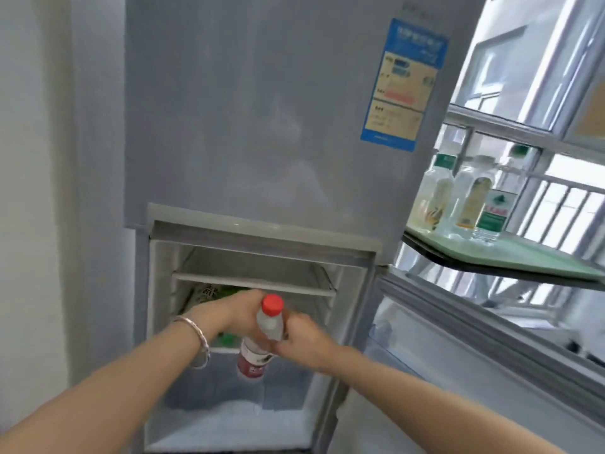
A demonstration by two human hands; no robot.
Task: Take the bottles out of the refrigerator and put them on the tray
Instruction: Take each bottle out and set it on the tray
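Observation:
A clear water bottle (270, 317) with a red cap and a red label is held upright in front of the open lower compartment of the grey refrigerator (262, 126). My left hand (242, 314) grips it from the left and my right hand (302, 337) grips it from the right. A green-capped bottle (226, 339) shows on the shelf behind my left wrist, and another green item (209, 293) lies further back. The light green tray (523, 253) sits on a ledge at the right with three bottles (471, 198) standing on it.
The lower refrigerator door (458, 339) stands open to the right, below the tray's ledge. A white wall (39, 191) runs close along the left. Window bars (563, 204) are behind the tray. Frost covers the compartment floor (235, 424).

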